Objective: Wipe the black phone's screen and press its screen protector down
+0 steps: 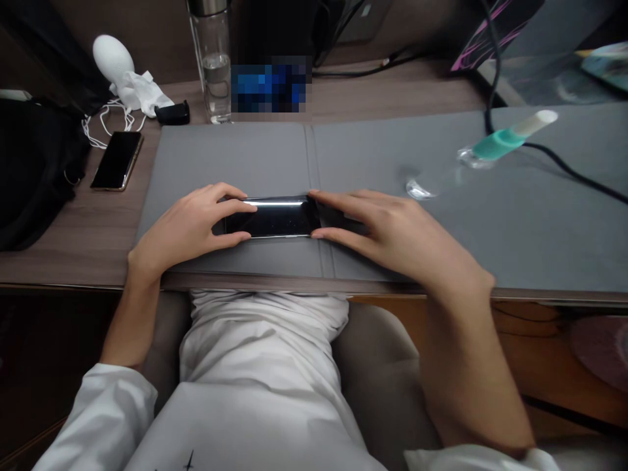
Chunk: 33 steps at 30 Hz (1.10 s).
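A black smartphone (282, 219) lies flat and sideways on the grey desk mat (235, 157), its dark screen facing up with a bright streak of reflected light. My left hand (189, 222) grips its left end, thumb on the near edge and fingertips at the far edge and over the screen. At the other end, my right hand (380, 219) has its thumb at the near corner and its forefinger at the far corner. The right hand's other fingers are partly hidden behind the forefinger.
Behind stand a clear water bottle (216, 78) and a pixelated blue item (269, 85). On the left lie a second phone (118, 160), a white rounded object (112, 57), white cord and a black bag (34, 170). A blurred teal-and-clear object (500, 144) and black cable (564, 160) are right.
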Motion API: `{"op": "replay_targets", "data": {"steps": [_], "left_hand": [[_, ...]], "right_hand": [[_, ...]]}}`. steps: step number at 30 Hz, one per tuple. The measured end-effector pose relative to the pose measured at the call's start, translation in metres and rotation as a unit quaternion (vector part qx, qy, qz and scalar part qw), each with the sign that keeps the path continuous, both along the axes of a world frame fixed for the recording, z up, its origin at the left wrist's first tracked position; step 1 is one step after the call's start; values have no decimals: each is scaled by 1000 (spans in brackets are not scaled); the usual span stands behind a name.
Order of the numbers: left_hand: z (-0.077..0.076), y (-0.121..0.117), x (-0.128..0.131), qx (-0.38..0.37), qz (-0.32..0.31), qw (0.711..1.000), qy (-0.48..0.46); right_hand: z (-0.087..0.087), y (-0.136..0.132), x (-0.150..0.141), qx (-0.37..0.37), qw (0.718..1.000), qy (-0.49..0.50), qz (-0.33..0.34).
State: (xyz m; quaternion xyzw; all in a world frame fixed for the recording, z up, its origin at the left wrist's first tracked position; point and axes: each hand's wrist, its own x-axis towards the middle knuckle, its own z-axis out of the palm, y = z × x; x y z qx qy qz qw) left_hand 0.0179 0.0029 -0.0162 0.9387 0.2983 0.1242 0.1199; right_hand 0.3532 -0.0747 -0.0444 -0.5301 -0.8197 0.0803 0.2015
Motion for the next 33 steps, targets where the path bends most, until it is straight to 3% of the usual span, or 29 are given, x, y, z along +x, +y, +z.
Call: {"op": "replay_targets", "data": {"steps": [33], "left_hand": [[-3,1,-2,-11,-3,1000,-15]], "right_hand": [[0,2,-2,-28,999,21,-9]]}}
